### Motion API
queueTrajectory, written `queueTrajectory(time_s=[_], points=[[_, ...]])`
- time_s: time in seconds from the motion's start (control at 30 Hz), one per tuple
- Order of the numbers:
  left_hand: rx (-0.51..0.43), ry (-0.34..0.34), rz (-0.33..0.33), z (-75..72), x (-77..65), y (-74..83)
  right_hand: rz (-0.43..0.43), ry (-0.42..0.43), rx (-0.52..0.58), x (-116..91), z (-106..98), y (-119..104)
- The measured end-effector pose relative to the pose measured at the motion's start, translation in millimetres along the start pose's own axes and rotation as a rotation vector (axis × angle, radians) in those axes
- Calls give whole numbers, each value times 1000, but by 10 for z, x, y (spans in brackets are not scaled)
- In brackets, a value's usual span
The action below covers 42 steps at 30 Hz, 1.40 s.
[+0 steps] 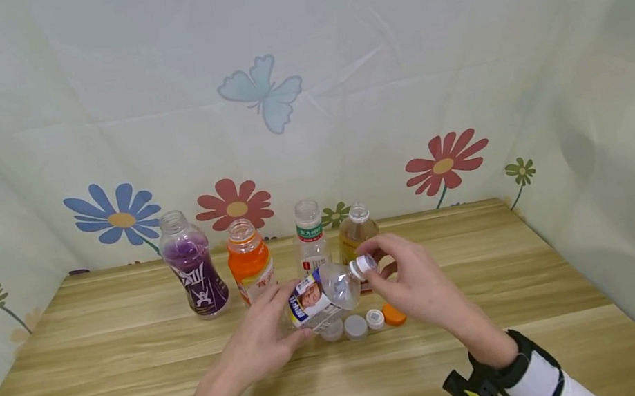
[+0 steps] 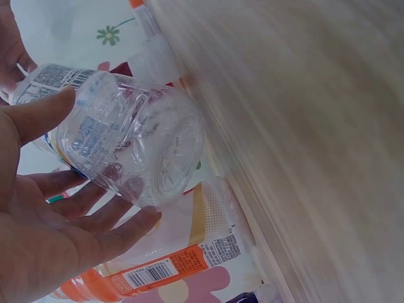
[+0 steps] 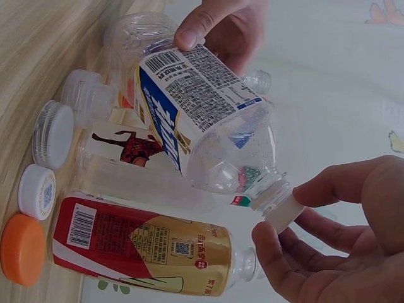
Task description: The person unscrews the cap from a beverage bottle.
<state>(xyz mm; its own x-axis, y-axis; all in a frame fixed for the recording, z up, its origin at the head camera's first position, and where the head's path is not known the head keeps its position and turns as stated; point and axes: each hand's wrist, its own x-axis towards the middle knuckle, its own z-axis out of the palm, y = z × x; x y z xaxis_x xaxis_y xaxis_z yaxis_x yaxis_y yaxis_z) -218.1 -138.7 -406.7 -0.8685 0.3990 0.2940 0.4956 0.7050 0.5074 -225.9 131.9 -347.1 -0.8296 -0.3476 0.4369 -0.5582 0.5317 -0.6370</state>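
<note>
A clear plastic bottle with a blue and white label is tilted above the table, its neck pointing to the right. My left hand grips its lower body, thumb on one side and fingers on the other, as the left wrist view shows. At the bottle's mouth, the thumb and fingers of my right hand pinch a white cap. The cap meets the neck; whether its thread is engaged I cannot tell. The bottle looks empty in the right wrist view.
Behind stand uncapped bottles: purple, orange, clear with a green and red label, and one with a gold and red label. In front lie an orange cap, a white cap, a larger whitish cap and a translucent cap.
</note>
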Motion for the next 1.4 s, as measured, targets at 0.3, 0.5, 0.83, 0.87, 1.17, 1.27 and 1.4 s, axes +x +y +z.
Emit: queueTrajectory(time_s=[0.3,0.5,0.83,0.87,1.17,1.27,1.4], points=[[-15,-8,-18,-9,2,-5,-8,43,-10,-3,-36,2],[-36,-7,-31,-26,4,4,-29,87,-119,11,-77,40],[-46,0,-61,-29,3,20,37,-12,-314,35,-150,150],[-46,3,-59,-27,4,21,45,-32,-329,38,-149,164],[-48,28,-46,-18,8,22,118,-154,-367,51,-156,272],[-44,37,-42,-18,6,26,149,-196,-383,56,-157,311],[-45,43,-45,-23,1,35,180,-243,-403,68,-147,365]])
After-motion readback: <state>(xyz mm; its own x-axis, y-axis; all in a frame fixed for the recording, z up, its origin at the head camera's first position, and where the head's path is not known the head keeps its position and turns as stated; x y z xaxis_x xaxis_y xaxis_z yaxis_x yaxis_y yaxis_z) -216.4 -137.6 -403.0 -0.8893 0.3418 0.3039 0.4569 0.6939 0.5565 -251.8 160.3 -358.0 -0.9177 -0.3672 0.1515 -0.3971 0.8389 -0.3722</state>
